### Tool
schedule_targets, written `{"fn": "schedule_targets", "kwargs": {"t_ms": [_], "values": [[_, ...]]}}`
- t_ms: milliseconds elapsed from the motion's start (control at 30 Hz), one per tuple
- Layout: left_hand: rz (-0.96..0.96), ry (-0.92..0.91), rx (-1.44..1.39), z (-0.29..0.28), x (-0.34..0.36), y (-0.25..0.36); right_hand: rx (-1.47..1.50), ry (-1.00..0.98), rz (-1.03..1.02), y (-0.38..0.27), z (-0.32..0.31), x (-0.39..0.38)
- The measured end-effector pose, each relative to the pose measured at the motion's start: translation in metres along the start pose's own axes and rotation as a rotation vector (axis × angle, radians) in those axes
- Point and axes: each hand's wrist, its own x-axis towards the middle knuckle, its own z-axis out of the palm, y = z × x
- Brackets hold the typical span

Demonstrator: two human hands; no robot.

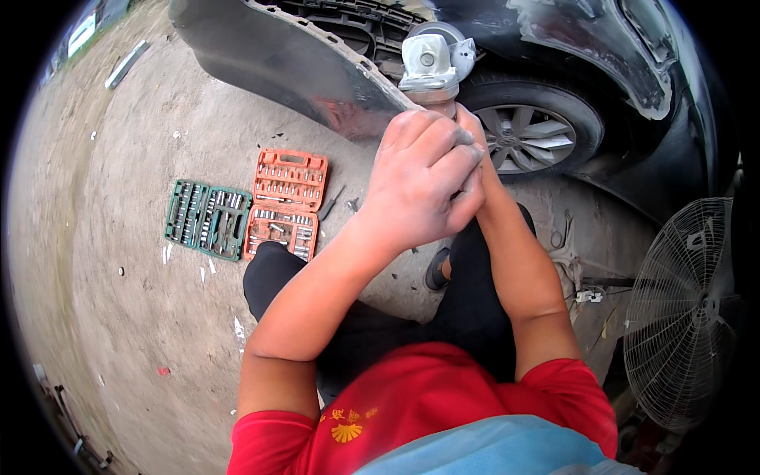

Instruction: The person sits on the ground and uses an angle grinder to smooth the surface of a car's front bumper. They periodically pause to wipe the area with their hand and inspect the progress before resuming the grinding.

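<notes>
A dust-whitened power tool (427, 63), apparently a grinder or polisher, is held up in front of me with its head upward. My left hand (419, 178) is curled over its body, the knuckles on top, hiding much of the grip. My right hand (471, 138) wraps round it from behind, mostly covered by the left. Beyond the tool are a loosened dark bumper (269, 63), scuffed along its lower part, and a car fender (602, 47) with pale patches above a wheel (530, 134).
An open green socket set (190, 218) and an orange one (289, 178) lie on the concrete ground (119, 277), with small scraps around. A large wire-guarded fan (681, 313) stands at the right, near cables. A pale bar (125, 65) lies at the upper left.
</notes>
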Motion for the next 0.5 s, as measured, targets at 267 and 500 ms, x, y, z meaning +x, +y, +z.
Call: {"fn": "schedule_targets", "kwargs": {"t_ms": [267, 500], "values": [[0.006, -0.030, 0.031, -0.008, 0.001, 0.002, 0.143, -0.129, 0.127, -0.010, -0.009, -0.026], [0.040, -0.023, 0.042, -0.014, -0.002, 0.003, 0.429, -0.238, 0.191, 0.007, -0.006, -0.025]]}}
